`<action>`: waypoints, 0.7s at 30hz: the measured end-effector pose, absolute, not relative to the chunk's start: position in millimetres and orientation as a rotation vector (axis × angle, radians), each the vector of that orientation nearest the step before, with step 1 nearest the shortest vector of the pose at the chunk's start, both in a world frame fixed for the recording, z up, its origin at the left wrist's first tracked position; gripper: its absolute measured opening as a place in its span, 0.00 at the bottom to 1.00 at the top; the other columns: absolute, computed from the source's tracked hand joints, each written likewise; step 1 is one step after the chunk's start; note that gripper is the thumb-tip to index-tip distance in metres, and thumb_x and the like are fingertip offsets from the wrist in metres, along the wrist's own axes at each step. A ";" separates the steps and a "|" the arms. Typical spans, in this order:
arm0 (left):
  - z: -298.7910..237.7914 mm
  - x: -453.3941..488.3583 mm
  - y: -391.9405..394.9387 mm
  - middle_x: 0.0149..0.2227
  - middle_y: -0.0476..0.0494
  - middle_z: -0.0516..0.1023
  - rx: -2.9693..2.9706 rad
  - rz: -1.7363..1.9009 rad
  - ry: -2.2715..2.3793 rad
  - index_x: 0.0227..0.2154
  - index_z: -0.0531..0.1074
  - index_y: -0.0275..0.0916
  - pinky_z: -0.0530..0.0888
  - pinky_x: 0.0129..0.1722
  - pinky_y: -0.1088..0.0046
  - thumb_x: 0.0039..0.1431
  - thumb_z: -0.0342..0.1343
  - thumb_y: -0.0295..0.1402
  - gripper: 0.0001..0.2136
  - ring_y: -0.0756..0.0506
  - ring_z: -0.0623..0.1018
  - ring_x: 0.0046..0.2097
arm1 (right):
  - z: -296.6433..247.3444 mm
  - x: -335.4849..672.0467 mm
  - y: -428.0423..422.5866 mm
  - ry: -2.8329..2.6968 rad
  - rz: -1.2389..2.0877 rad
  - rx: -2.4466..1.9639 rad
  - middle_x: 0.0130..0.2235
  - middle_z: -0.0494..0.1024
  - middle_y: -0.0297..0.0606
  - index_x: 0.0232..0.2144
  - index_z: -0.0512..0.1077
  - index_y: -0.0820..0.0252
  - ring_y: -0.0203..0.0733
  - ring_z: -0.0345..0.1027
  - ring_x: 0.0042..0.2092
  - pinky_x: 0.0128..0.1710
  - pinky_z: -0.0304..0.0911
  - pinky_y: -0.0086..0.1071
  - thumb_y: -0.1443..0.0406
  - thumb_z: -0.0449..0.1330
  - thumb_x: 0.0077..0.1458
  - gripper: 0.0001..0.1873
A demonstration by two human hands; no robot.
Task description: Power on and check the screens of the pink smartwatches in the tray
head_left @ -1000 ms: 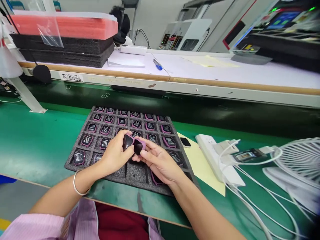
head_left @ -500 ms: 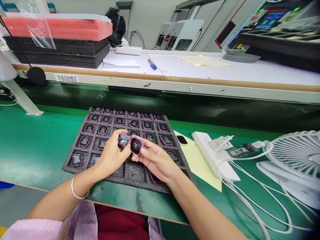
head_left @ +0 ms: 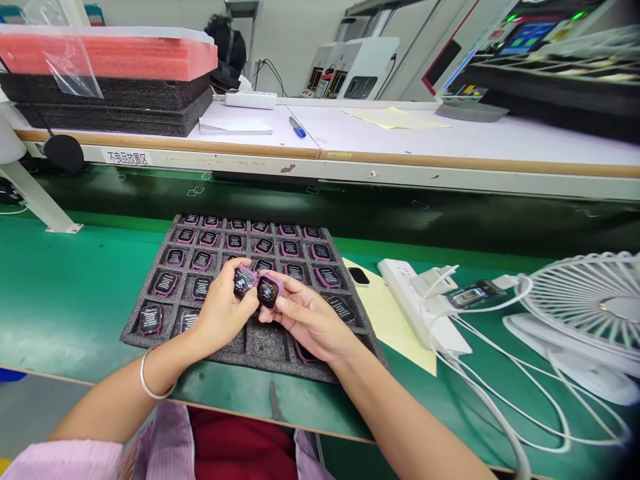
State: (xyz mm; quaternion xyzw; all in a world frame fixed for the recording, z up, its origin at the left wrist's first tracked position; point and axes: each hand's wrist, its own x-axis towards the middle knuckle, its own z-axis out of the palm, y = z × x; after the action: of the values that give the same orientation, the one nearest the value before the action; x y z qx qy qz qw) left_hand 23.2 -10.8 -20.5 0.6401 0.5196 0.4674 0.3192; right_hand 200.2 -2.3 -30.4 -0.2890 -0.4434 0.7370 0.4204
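My left hand (head_left: pixel 223 308) is closed around a purple smartwatch body (head_left: pixel 244 282) whose lit screen faces up at me. Pinched between the thumb and fingers of my right hand (head_left: pixel 313 319) is a second purple smartwatch body (head_left: pixel 269 291), its dark screen showing a small picture. The two watches are side by side, nearly touching. Below them lies a dark grey foam tray (head_left: pixel 150 279) with square compartments. Several purple watches with white text on black screens sit in it, one of them (head_left: pixel 151 319) at the front left corner. My hands and forearms hide part of the tray.
Right of the tray are a yellow sheet (head_left: pixel 400 327) with a small dark-screened device (head_left: pixel 359 277), a white power strip (head_left: pixel 425 307) with cables, and a white fan (head_left: pixel 595 313). A raised shelf (head_left: pixel 400 150) behind bears foam stacks (head_left: pixel 115 100) and a blue pen (head_left: pixel 297 127). A person (head_left: pixel 227 50) is beyond.
The watch screen in my right hand now shows a clearer, brighter picture. Both hands keep their hold on the watches. The whole view has shifted slightly.
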 end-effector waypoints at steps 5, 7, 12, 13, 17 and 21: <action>-19.8 23.5 -11.4 0.46 0.41 0.76 1.673 1.210 1.348 0.52 0.65 0.37 0.74 0.42 0.70 0.54 0.52 0.31 0.21 0.46 0.76 0.42 | -30.1 200.3 -2.1 -1.098 1.869 -0.686 0.38 0.78 0.35 0.53 0.74 0.52 0.41 0.75 0.35 0.43 0.72 0.38 0.56 0.75 0.50 0.29; -20.4 23.5 -11.3 0.45 0.41 0.76 1.669 1.199 1.345 0.52 0.65 0.37 0.73 0.43 0.70 0.53 0.52 0.30 0.21 0.46 0.76 0.42 | -30.1 200.0 -2.0 -1.092 1.876 -0.662 0.38 0.78 0.34 0.52 0.74 0.52 0.40 0.75 0.34 0.42 0.72 0.36 0.57 0.75 0.50 0.28; -23.4 23.3 -10.1 0.47 0.41 0.76 1.611 1.204 1.313 0.52 0.64 0.38 0.73 0.43 0.71 0.54 0.52 0.29 0.21 0.46 0.76 0.43 | -30.7 200.6 -1.7 -1.098 1.866 -0.681 0.38 0.78 0.35 0.53 0.73 0.52 0.40 0.75 0.35 0.43 0.72 0.38 0.56 0.75 0.51 0.28; -23.7 23.2 -9.7 0.47 0.41 0.75 1.607 1.205 1.311 0.53 0.64 0.38 0.73 0.43 0.71 0.54 0.53 0.29 0.21 0.46 0.76 0.44 | -30.7 200.8 -1.7 -1.101 1.866 -0.687 0.38 0.78 0.35 0.53 0.73 0.52 0.41 0.75 0.35 0.44 0.72 0.39 0.56 0.74 0.51 0.29; -23.0 22.7 -9.0 0.47 0.41 0.76 1.634 1.199 1.314 0.52 0.65 0.38 0.73 0.45 0.69 0.53 0.53 0.30 0.21 0.46 0.76 0.44 | -29.8 201.0 -1.7 -1.095 1.880 -0.668 0.37 0.77 0.34 0.52 0.74 0.53 0.41 0.75 0.35 0.43 0.72 0.38 0.56 0.75 0.50 0.29; -23.2 23.4 -9.3 0.47 0.40 0.76 1.627 1.202 1.292 0.52 0.66 0.37 0.72 0.44 0.69 0.53 0.53 0.31 0.22 0.45 0.76 0.44 | -30.0 200.9 -1.4 -1.081 1.903 -0.632 0.38 0.78 0.34 0.52 0.74 0.53 0.40 0.75 0.34 0.42 0.71 0.36 0.57 0.76 0.51 0.28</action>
State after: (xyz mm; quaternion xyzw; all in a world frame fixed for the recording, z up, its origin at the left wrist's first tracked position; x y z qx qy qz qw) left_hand 23.4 -9.3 -23.2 0.6316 0.5018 0.4669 0.3622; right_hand 200.9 -1.4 -30.0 -0.2521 -0.4311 0.7585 0.4186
